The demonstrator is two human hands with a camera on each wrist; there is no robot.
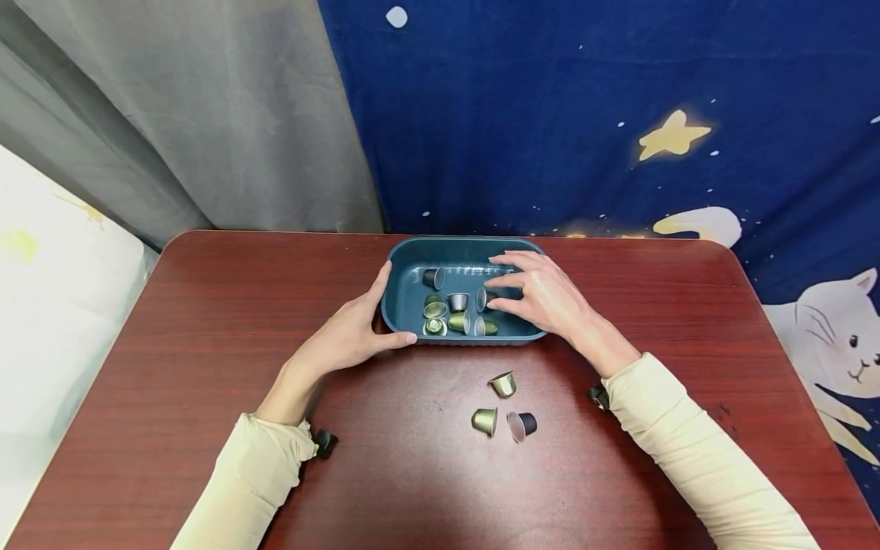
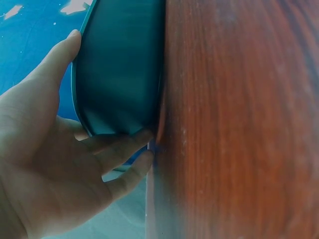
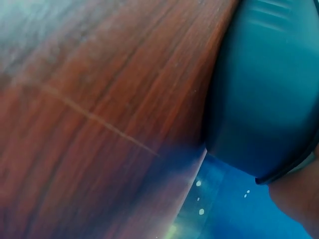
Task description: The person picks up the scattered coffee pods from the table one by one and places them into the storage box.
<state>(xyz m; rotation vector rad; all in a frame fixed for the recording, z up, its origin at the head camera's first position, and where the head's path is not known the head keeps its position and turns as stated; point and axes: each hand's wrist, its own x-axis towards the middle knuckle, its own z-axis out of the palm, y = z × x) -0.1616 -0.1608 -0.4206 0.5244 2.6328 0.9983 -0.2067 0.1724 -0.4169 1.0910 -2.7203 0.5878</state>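
A dark teal plastic basin sits at the table's far edge with several coffee capsules inside, green, silver and dark. My left hand holds the basin's left end, thumb on the near rim and fingers around the left side. In the left wrist view, that hand's fingers lie along the basin's outer wall. Reaching over the right end, my right hand pinches a dark coffee capsule between thumb and index finger, its silver face turned left. The hand partly hides this capsule.
On the table in front of the basin lie two green capsules and a dark capsule. The reddish-brown wooden table ends just behind the basin. Grey curtain and blue star-patterned cloth hang behind it.
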